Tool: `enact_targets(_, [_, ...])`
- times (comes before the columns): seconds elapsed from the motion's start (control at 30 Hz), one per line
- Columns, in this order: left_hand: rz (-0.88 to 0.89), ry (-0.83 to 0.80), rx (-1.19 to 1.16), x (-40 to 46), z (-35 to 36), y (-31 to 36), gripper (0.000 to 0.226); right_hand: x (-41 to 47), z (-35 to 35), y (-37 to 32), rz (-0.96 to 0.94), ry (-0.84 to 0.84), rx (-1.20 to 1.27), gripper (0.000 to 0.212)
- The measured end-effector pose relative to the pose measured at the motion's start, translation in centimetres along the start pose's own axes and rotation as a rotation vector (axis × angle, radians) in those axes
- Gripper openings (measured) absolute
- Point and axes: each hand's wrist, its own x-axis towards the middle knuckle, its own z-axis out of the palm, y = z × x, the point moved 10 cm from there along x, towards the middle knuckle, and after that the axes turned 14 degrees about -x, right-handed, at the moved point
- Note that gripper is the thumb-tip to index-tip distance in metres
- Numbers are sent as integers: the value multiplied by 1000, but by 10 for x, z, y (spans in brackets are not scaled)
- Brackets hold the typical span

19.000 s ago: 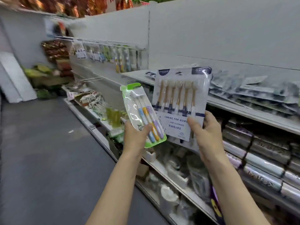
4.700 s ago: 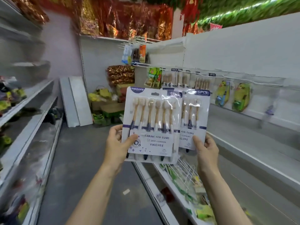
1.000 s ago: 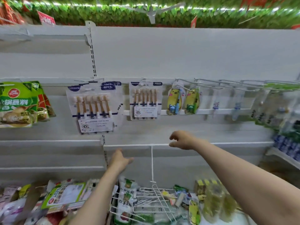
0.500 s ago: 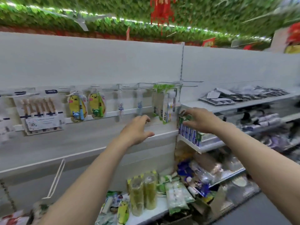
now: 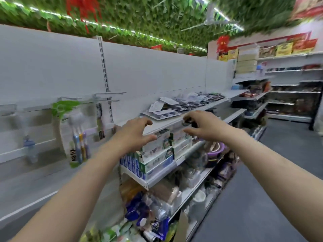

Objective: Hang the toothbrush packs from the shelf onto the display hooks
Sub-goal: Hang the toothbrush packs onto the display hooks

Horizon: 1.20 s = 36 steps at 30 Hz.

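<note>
From the head camera I see a long white shelf (image 5: 176, 122) running off to the right, and below its front edge a lower shelf carries stacked toothpaste boxes (image 5: 157, 152), green-and-white with a row of blue ones at the left end. Further down, the bottom shelves hold jumbled bags and packets, too blurred for me to name. To the left, wire display hooks (image 5: 108, 96) stick out from the white back panel; one green-topped pack of toothbrushes (image 5: 76, 135) hangs there, with a narrow dark pack just beside it on the right.

The loose toothbrush packs (image 5: 183, 103) lie flat in an untidy heap on top of the upper shelf, beyond both hands and a little above them.

My left hand (image 5: 134, 135) hovers in front of the toothpaste boxes, fingers spread and loosely curved, holding nothing. My right hand (image 5: 201, 124) reaches toward the shelf edge, fingers bent at something small and dark; I cannot tell whether it grips anything.
</note>
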Motion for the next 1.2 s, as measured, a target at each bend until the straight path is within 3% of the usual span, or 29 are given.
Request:
enact_targets(0.27, [103, -15, -56, 209, 68, 5, 55, 131, 30, 159, 108, -40, -92, 53])
enact_targets(0.57, [103, -81, -66, 380, 196, 13, 55, 208, 114, 323, 148, -79, -36, 54])
enact_targets(1.0, [44, 18, -134, 645, 359, 87, 54, 344, 177, 627, 147, -25, 29, 48])
enact_targets(1.2, [29, 55, -113, 759, 409, 103, 51, 416, 221, 726, 157, 5, 114, 42])
